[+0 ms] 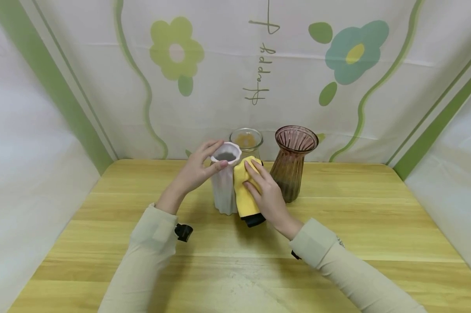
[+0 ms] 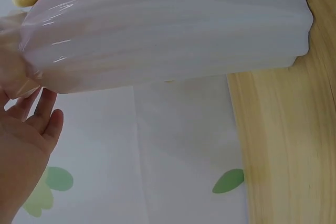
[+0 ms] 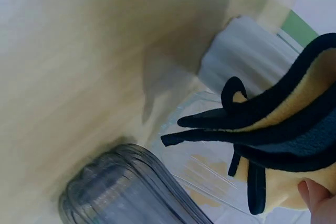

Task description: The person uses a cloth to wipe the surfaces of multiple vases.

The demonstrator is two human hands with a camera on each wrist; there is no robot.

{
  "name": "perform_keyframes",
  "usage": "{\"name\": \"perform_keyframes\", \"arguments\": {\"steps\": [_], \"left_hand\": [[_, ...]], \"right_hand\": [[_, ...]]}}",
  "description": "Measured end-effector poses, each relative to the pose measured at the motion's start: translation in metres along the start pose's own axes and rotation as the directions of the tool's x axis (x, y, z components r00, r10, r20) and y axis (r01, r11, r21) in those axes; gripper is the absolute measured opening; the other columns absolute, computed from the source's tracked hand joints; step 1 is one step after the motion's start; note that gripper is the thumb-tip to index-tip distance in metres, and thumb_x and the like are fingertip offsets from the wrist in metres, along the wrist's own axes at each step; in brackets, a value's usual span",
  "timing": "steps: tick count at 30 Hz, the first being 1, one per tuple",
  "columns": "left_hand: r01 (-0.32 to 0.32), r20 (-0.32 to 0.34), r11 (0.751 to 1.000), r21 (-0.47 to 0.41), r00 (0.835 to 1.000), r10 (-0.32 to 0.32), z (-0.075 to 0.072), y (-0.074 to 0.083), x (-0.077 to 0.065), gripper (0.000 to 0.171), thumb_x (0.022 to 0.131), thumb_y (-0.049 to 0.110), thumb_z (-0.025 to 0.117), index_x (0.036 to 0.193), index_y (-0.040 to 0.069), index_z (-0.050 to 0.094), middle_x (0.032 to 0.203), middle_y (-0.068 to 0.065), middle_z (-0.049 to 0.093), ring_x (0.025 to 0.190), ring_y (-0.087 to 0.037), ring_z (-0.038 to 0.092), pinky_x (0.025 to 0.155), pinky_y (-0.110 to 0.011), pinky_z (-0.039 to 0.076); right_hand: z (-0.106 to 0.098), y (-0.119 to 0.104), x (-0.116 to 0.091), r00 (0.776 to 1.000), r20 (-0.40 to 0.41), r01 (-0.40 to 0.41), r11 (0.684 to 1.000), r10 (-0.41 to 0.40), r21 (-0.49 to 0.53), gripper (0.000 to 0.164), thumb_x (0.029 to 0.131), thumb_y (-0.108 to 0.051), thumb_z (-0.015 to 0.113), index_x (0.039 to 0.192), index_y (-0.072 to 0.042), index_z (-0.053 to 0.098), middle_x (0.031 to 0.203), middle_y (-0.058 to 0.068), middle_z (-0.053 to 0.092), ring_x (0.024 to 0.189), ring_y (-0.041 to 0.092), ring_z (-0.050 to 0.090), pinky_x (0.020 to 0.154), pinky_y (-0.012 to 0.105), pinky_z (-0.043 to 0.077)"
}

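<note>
A white ribbed vase (image 1: 223, 191) with a scalloped rim stands upright on the table. My left hand (image 1: 198, 168) grips it at the rim, thumb on the near side and fingers on the far side. The left wrist view shows the fluted side of the vase (image 2: 173, 30) lying across the picture. In my right hand (image 1: 268, 196) is a folded yellow cloth (image 1: 244, 191) with black edging, held against the vase's right side. Folds of the cloth (image 3: 294, 114) and a fingertip show in the right wrist view.
Behind the cloth stands a clear glass vase (image 1: 246, 135), mostly hidden. A purplish-brown ribbed glass vase (image 1: 292, 169) with a flared mouth is just right of my right hand. A patterned white curtain (image 1: 227, 56) hangs at the back edge of the wooden table (image 1: 360, 208).
</note>
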State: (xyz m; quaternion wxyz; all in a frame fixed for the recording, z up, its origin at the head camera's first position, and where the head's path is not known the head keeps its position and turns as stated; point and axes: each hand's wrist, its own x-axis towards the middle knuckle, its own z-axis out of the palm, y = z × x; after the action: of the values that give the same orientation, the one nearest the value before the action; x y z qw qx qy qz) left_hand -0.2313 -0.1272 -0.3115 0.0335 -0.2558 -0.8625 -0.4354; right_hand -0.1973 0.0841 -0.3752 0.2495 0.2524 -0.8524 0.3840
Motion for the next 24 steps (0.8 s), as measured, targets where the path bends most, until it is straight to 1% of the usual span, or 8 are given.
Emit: {"name": "perform_keyframes", "arguments": {"steps": [3, 6, 7, 9, 14, 17, 21, 24], "left_hand": [[0.002, 0.027, 0.999, -0.032, 1.000, -0.002, 0.001, -0.001, -0.001, 0.099, 0.081, 0.077, 0.042, 0.150, 0.007, 0.031, 0.154, -0.015, 0.029, 0.139, -0.037, 0.031, 0.112, -0.061, 0.027], [0.002, 0.041, 0.998, -0.069, 0.999, 0.001, 0.002, -0.001, -0.001, 0.080, 0.093, 0.059, 0.047, 0.150, 0.007, 0.028, 0.155, -0.015, 0.026, 0.140, -0.037, 0.029, 0.112, -0.062, 0.026], [0.003, 0.043, 0.997, -0.074, 0.999, 0.001, 0.003, -0.001, -0.001, 0.076, 0.094, 0.053, 0.048, 0.151, 0.006, 0.028, 0.156, -0.014, 0.026, 0.140, -0.036, 0.029, 0.112, -0.062, 0.026], [0.003, 0.043, 0.997, -0.074, 0.999, 0.000, 0.004, -0.002, -0.001, 0.073, 0.095, 0.048, 0.049, 0.151, 0.006, 0.027, 0.156, -0.014, 0.025, 0.141, -0.036, 0.028, 0.112, -0.061, 0.026], [0.029, 0.030, 0.998, -0.056, 0.999, -0.028, 0.006, -0.003, 0.000, 0.082, 0.091, 0.058, 0.051, 0.152, 0.010, 0.026, 0.157, -0.012, 0.018, 0.143, -0.036, 0.024, 0.112, -0.061, 0.026], [0.045, 0.021, 0.997, -0.057, 0.999, -0.044, 0.006, -0.003, 0.000, 0.085, 0.088, 0.062, 0.053, 0.152, 0.012, 0.027, 0.156, -0.013, 0.014, 0.141, -0.037, 0.023, 0.111, -0.063, 0.027], [0.024, 0.015, 0.998, -0.062, 1.000, -0.023, 0.007, -0.003, 0.000, 0.096, 0.082, 0.074, 0.048, 0.151, 0.010, 0.028, 0.152, -0.016, 0.017, 0.136, -0.037, 0.027, 0.109, -0.062, 0.029], [-0.002, 0.004, 0.998, -0.059, 1.000, 0.002, 0.008, -0.003, 0.000, 0.108, 0.074, 0.083, 0.042, 0.150, 0.007, 0.029, 0.149, -0.018, 0.022, 0.132, -0.037, 0.031, 0.108, -0.060, 0.031]], "right_hand": [[-0.001, -0.002, 0.002, 1.000, 0.000, 0.005, 1.000, -0.005, 0.008, 0.051, 0.088, -0.009, 0.065, 0.137, -0.007, 0.052, 0.142, 0.020, 0.048, 0.126, 0.037, 0.052, 0.096, 0.044, 0.051], [0.000, -0.002, 0.000, 1.000, 0.017, 0.006, 1.000, -0.006, 0.001, 0.052, 0.088, -0.009, 0.065, 0.138, -0.006, 0.051, 0.143, 0.020, 0.047, 0.126, 0.037, 0.052, 0.094, 0.042, 0.052], [0.000, -0.001, -0.001, 1.000, 0.022, 0.006, 1.000, -0.006, -0.003, 0.052, 0.088, -0.009, 0.065, 0.138, -0.006, 0.050, 0.143, 0.020, 0.047, 0.126, 0.037, 0.052, 0.094, 0.042, 0.052], [0.001, 0.001, -0.004, 1.000, 0.030, 0.005, 1.000, -0.005, -0.008, 0.053, 0.088, -0.009, 0.065, 0.138, -0.005, 0.050, 0.143, 0.020, 0.047, 0.125, 0.037, 0.053, 0.093, 0.040, 0.052], [0.005, 0.008, -0.013, 0.999, 0.050, 0.009, 1.000, -0.008, -0.024, 0.052, 0.088, -0.007, 0.066, 0.137, -0.003, 0.051, 0.141, 0.022, 0.049, 0.123, 0.038, 0.054, 0.092, 0.040, 0.052], [0.007, 0.012, -0.019, 0.996, 0.087, 0.008, 0.998, -0.002, -0.065, 0.050, 0.088, -0.007, 0.066, 0.136, -0.002, 0.052, 0.139, 0.024, 0.050, 0.120, 0.038, 0.056, 0.092, 0.042, 0.052], [0.009, 0.017, -0.027, 0.989, 0.143, -0.011, 0.994, 0.028, -0.113, 0.049, 0.089, -0.009, 0.065, 0.136, -0.004, 0.053, 0.138, 0.023, 0.052, 0.118, 0.039, 0.057, 0.092, 0.044, 0.052], [0.010, 0.019, -0.029, 0.988, 0.149, -0.021, 0.994, 0.037, -0.110, 0.049, 0.089, -0.009, 0.065, 0.136, -0.005, 0.053, 0.137, 0.022, 0.052, 0.118, 0.039, 0.057, 0.092, 0.044, 0.053]]}}
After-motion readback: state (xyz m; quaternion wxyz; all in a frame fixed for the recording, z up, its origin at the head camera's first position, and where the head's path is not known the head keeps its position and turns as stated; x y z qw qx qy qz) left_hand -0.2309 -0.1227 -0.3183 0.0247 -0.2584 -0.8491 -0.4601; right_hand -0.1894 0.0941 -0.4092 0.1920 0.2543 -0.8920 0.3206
